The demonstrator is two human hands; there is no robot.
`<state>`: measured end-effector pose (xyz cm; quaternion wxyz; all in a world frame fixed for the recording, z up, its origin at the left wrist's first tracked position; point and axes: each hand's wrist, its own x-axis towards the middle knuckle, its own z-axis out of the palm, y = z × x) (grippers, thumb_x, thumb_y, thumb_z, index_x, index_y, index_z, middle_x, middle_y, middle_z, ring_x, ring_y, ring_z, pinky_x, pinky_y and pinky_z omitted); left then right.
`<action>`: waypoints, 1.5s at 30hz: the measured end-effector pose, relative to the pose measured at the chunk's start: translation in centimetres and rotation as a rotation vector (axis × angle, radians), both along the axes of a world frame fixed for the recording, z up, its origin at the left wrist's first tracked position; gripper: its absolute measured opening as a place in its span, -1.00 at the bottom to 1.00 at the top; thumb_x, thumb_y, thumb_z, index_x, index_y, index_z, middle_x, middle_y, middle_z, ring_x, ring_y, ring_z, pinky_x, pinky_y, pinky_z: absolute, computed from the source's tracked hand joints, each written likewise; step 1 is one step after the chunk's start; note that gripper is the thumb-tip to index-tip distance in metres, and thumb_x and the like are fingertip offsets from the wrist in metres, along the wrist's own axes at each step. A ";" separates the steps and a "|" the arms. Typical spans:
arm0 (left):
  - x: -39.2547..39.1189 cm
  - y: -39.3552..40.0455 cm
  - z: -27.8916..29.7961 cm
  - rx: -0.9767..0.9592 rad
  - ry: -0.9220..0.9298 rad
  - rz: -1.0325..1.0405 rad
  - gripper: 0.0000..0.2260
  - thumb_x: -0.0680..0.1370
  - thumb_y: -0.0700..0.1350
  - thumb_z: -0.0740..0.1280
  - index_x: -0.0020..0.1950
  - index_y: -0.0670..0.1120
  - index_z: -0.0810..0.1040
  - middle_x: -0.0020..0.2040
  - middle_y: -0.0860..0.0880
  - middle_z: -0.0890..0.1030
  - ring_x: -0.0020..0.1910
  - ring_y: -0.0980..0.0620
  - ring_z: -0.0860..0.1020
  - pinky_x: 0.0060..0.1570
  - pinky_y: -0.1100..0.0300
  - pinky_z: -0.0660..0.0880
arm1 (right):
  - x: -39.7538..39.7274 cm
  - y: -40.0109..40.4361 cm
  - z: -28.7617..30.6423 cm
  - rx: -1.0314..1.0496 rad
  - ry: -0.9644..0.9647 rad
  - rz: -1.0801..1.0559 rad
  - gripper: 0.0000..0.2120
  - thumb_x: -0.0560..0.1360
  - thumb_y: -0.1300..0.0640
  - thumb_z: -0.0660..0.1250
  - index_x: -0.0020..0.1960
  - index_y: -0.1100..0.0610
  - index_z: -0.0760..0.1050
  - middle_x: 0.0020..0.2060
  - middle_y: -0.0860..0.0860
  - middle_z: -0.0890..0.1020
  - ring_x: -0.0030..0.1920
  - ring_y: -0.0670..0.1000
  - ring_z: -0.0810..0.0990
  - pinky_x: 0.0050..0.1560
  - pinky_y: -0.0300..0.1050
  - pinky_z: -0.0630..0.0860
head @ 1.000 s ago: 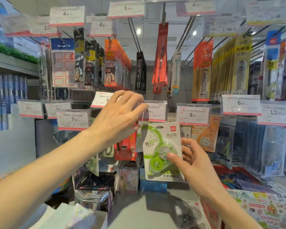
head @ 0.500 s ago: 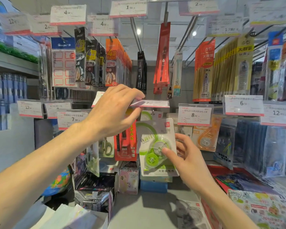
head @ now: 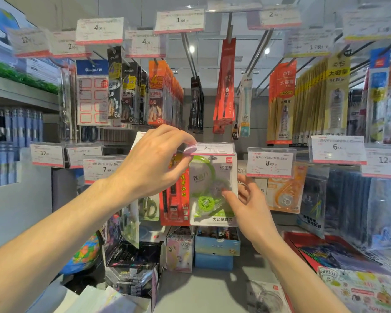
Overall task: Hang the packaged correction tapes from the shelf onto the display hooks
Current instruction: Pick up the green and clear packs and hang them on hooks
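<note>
In the middle of the frame the left hand (head: 154,161) pinches the price tag (head: 212,148) between thumb and forefinger and holds it tipped up, so the hook behind it can be reached. Just below the tag, the right hand (head: 246,199) holds the green correction tape pack (head: 212,190) with the thumb on its front and the other fingers behind it, loosely spread. The pack is up at the level of the hook, but I cannot tell if its hole is already on the hook, because the tag covers that place. I judge that this pack is almost hung. At the lower edge of the frame another pack (head: 264,297) lies on the shelf (head: 201,288), blurred and cut off; it is probably left to hang.
</note>
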<state>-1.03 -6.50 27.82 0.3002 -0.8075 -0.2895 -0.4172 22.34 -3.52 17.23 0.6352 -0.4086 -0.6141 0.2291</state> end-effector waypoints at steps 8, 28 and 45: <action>-0.1 -0.6 -0.9 0.018 -0.003 0.017 -0.77 0.59 -0.09 0.42 0.23 -0.12 0.62 0.15 -0.01 0.69 0.31 -0.08 0.55 0.21 -0.12 0.53 | 0.4 0.3 0.3 -0.035 -0.026 -0.014 -0.70 0.57 -0.02 0.44 0.20 -0.18 0.40 0.00 -0.34 0.61 -0.08 -0.43 0.66 -0.19 -0.48 0.56; 3.9 4.5 -10.5 -0.702 -0.483 -0.045 -0.40 0.65 0.12 0.28 0.64 0.20 0.09 0.15 0.06 0.64 0.10 0.13 0.61 0.19 0.12 0.54 | 0.2 1.9 -0.7 0.050 -0.082 -0.089 -0.67 0.63 0.05 0.36 0.20 -0.40 0.51 -0.05 -0.21 0.74 -0.05 -0.15 0.70 -0.17 -0.21 0.67; 5.7 15.5 -12.0 -0.814 -0.537 -0.401 -0.38 0.68 0.06 0.28 0.67 0.14 0.05 0.65 0.13 0.23 0.56 0.10 0.27 0.07 0.68 0.26 | -0.6 8.8 -2.3 0.015 -0.129 -0.222 -0.41 0.60 -0.33 0.24 0.58 -0.33 0.14 0.57 -0.24 0.35 0.50 -0.04 0.42 0.43 0.08 0.38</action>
